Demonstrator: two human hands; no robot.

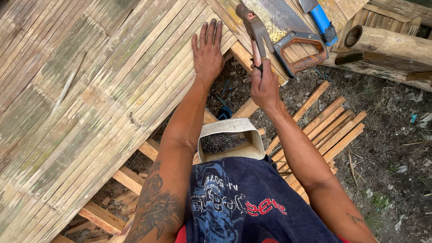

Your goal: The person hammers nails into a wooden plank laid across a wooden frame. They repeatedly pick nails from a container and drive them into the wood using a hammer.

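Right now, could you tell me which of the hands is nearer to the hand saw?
The right hand. It grips a hammer just below the hand saw, close to its handle. The left hand lies flat on the bamboo panel, farther off to the saw's left.

Handsaw [288, 27], bamboo log [391, 42], wooden slats [333, 128].

The left hand [208, 50] lies flat, fingers spread, on the woven split-bamboo panel [90, 99]. The right hand [264, 85] grips the wooden-handled claw hammer [253, 28], head raised. A pale container of steel nails [229, 141] sits between the forearms, near a rusty handsaw [288, 27].
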